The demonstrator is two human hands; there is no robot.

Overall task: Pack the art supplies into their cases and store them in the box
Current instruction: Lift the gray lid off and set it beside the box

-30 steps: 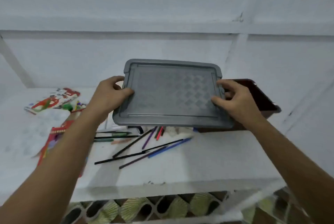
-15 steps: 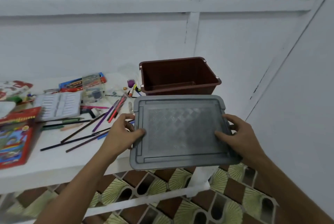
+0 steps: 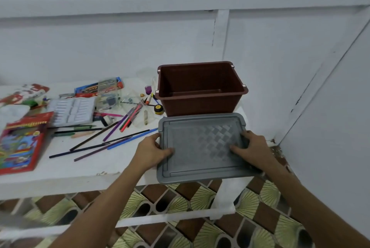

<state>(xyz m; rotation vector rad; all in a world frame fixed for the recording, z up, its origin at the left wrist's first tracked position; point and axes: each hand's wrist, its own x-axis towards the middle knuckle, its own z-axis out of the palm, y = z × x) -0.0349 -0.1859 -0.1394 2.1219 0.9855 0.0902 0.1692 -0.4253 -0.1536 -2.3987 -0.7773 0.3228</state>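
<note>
The grey lid [image 3: 202,145] has come off the brown box [image 3: 200,89] and now sits low at the worktop's [image 3: 80,169] front right corner, where a second ago it was held up in front of the box and hid it. Whether the lid already rests on the surface or hovers just over it cannot be told; its front edge overhangs the worktop's front edge. The left hand [image 3: 150,152] grips the lid's left edge, thumb on top and fingers curled under. The right hand [image 3: 252,150] holds the right edge the same way, with fingers spread over the patterned top. Neither grip is loosened.

With the lid lowered, the box stands open at the back right corner of the worktop, and its inside looks bare. That suggests the storing step can start once the lid is let go.

The supplies lie loose to the left of the box: coloured pencils [image 3: 104,141] scattered across the middle of the worktop, a red pencil case [image 3: 22,143] at the left edge, a white paint set [image 3: 72,110] behind it, a blue case [image 3: 98,87] near the back edge, and small paint pots [image 3: 158,109] just beside the box. None of it is packed yet, so judged from this layout the task is at its opening stage.
</note>
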